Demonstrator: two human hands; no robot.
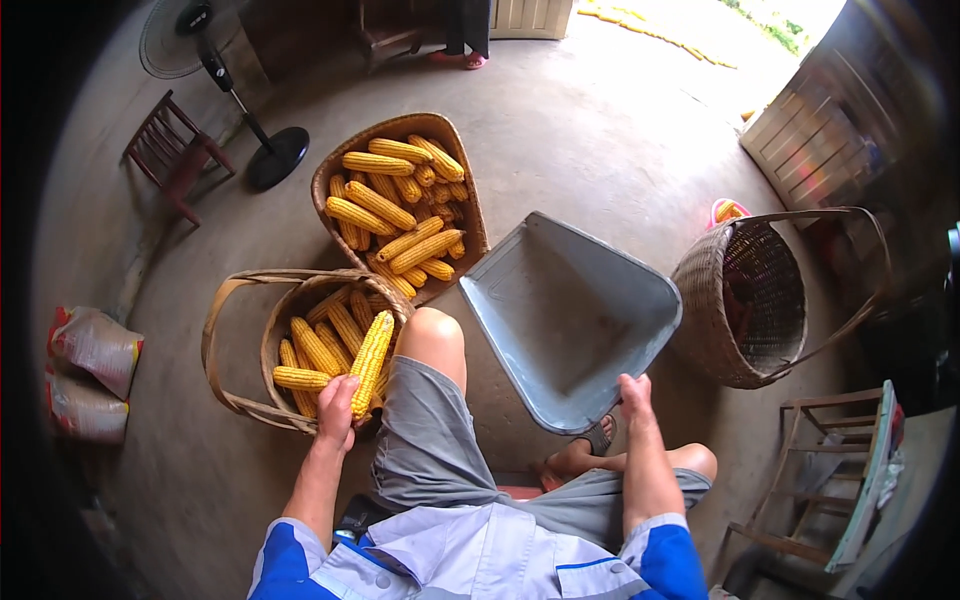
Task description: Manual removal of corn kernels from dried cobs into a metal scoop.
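Note:
My left hand (338,412) is closed round the lower end of a yellow corn cob (372,362), tilted above a round handled basket (222,385) of more husked cobs. On the near rim of a grey-blue metal scoop-shaped pan (580,320), my right hand (634,393) is closed. No corn shows inside the pan, which is tipped in front of my right leg. Beyond the handled basket, a wide woven scoop basket (330,165) is heaped with yellow cobs (385,205).
An upright woven basket (690,300) with a tall handle stands at right, near a pink bowl (728,211). At left are a standing fan (278,158), a small chair (180,160) and stacked sacks (92,370). A wooden rack (830,480) is near right. Another person's legs (468,30) show far off.

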